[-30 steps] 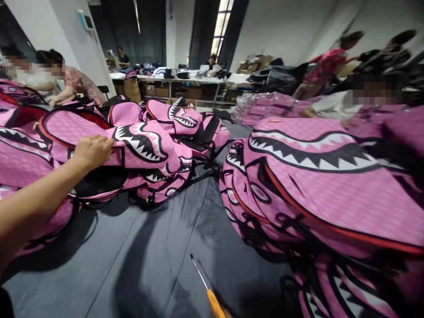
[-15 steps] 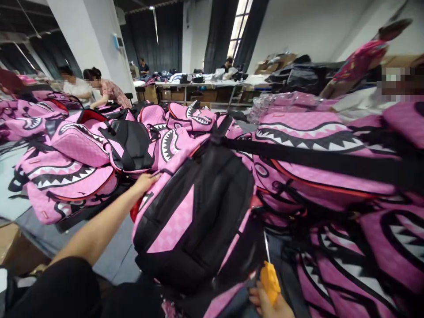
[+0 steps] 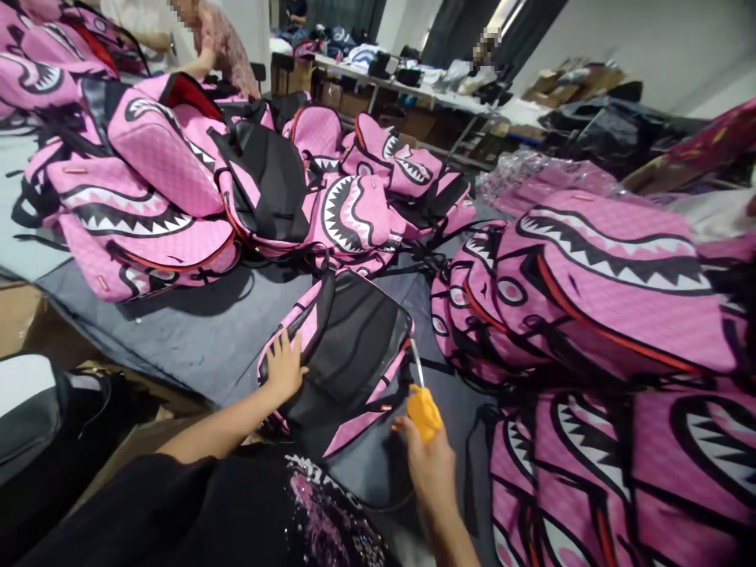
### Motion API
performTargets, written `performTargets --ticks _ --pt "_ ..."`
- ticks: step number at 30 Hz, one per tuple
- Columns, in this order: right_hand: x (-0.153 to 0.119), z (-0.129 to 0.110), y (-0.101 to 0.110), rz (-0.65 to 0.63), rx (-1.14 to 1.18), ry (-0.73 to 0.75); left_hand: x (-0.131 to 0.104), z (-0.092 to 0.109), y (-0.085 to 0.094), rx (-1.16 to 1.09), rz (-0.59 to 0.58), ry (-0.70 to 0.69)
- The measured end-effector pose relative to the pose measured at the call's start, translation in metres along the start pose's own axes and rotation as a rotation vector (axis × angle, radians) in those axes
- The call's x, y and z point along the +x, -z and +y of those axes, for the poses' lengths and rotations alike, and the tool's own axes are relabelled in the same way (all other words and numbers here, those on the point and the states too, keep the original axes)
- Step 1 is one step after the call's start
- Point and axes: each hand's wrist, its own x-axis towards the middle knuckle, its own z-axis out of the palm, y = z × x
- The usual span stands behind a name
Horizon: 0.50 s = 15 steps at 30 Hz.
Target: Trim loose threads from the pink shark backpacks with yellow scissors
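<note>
And here's the left hand (image 3: 284, 368), open with fingers spread, laid flat on the near-left edge of a black-backed pink backpack (image 3: 354, 339)! That bag lies back-side up on the grey-covered surface (image 3: 194, 339), right in front of the person. Over on the other side, the right hand (image 3: 431, 465) closes around an orange-handled screwdriver (image 3: 424, 413), its metal shaft pointing up beside the bag's right edge. Shark-mouth backpacks (image 3: 614, 260) pile up to the right, with more heaped beyond and to the left.
</note>
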Motion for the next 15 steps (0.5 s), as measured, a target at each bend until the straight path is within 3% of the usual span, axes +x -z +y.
performTargets --ticks 2,4,7,10,12,15 --pt "0.019 -0.028 -0.005 -0.166 -0.032 0.032 -0.001 -0.023 0.004 -0.165 -0.004 0.025" --pt "0.044 -0.054 -0.008 -0.334 0.001 0.085 -0.002 -0.045 0.012 -0.452 -0.027 -0.066" --pt "0.09 -0.091 -0.012 -0.457 0.015 0.121 -0.006 -0.068 0.017 -0.96 -0.189 -0.129" --pt "0.119 -0.122 -0.023 -0.355 -0.365 0.126 -0.002 -0.078 0.014 -1.342 -0.418 0.214" --pt "0.117 -0.133 -0.033 -0.352 -0.656 0.199 0.008 -0.08 0.011 -1.445 -0.499 0.459" --pt "0.093 -0.135 -0.041 -0.746 -0.677 0.413 0.025 -0.081 0.01 -1.429 -0.624 0.663"
